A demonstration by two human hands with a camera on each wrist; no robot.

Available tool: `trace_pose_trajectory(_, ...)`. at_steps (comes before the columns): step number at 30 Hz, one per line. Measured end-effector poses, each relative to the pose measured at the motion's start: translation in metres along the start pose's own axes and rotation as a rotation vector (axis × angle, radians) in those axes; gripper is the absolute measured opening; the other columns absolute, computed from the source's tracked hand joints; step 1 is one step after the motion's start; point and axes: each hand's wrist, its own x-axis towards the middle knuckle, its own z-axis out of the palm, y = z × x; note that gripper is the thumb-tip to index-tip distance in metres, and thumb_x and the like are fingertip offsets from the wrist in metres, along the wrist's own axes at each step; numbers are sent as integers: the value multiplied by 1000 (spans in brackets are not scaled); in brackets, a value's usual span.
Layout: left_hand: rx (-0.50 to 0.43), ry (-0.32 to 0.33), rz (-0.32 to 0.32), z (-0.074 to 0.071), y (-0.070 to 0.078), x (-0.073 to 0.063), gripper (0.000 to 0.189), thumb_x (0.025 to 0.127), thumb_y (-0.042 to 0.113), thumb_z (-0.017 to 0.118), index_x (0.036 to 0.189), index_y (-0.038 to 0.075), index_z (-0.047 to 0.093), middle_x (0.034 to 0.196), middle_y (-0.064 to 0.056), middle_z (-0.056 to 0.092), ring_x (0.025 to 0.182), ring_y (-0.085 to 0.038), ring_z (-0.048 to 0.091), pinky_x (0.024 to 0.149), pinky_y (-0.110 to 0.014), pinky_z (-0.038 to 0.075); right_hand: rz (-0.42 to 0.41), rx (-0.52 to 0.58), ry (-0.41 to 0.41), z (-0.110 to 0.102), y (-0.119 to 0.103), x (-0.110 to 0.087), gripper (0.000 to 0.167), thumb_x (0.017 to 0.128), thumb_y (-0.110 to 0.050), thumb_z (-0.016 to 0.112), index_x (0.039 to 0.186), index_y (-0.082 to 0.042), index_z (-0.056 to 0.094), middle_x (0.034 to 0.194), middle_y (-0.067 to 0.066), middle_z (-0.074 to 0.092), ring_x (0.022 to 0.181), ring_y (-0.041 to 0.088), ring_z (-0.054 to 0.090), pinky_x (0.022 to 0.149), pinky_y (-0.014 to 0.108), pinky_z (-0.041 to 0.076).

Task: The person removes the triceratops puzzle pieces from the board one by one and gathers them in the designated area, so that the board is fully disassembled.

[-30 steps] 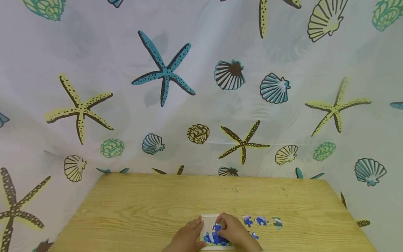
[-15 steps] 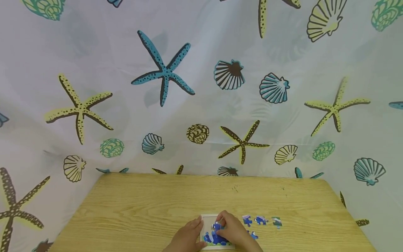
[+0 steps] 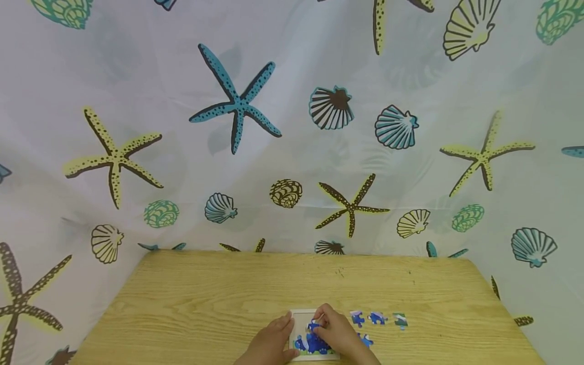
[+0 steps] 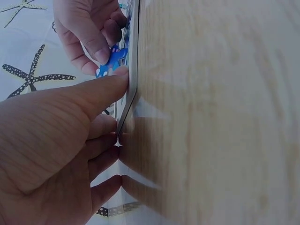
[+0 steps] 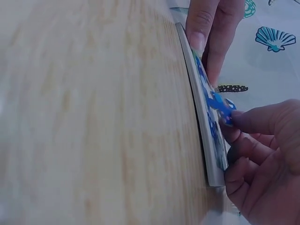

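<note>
A shallow puzzle tray (image 3: 302, 311) with a light rim lies on the wooden table, partly filled with blue pieces (image 3: 315, 345) at its near side. My left hand (image 3: 269, 340) lies along the tray's left side. Its thumb (image 4: 105, 86) presses the rim and the other fingertips touch the table and tray edge. With thumb and fingers, my right hand (image 3: 337, 332) pinches a blue jigsaw piece (image 5: 222, 108) over the tray, tilted up from the surface in the right wrist view. That hand hides the tray's right part.
To the right of the tray lie loose jigsaw pieces: a blue one (image 3: 357, 318), another blue one (image 3: 377, 318), a green and grey one (image 3: 400, 320), and blue one (image 3: 366, 340) partly behind my right hand. A shell-printed cloth (image 3: 292, 152) stands beyond the table (image 3: 219, 284).
The pinched piece has shifted and tilted slightly over the tray, with small movements of the right fingers. My left hand has stayed on the tray's edge.
</note>
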Motion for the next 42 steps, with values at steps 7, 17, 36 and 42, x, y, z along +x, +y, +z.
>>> trace_pose_trajectory(7,1,-14,-14,-3,3,-1,71,83,43,69,135,-2,50,143,-15,44,128,-31,45,103,-43,40,19,143,62,-16,-2,-7,16,89,-5,63,103,-3,57,79,0,54,63,8,47,55,19,41)
trace_pose_trajectory(17,1,-46,-33,-2,2,1,71,83,45,67,136,1,49,145,-13,43,129,-29,44,104,-43,38,137,77,195,-74,25,-36,16,87,-4,64,102,2,60,76,1,54,63,9,47,54,18,41)
trace_pose_trajectory(36,32,-28,-14,4,-1,1,75,82,48,68,137,1,48,145,-13,42,130,-29,43,105,-42,38,350,-162,297,-96,55,-73,6,82,-3,69,83,-5,64,70,-2,58,66,12,53,58,23,43)
trace_pose_trajectory(42,41,-36,-15,4,0,1,75,82,48,67,137,2,48,146,-12,41,131,-28,43,105,-42,38,342,-202,274,-99,58,-73,6,83,-6,70,85,-6,64,72,-3,57,68,12,50,60,26,43)
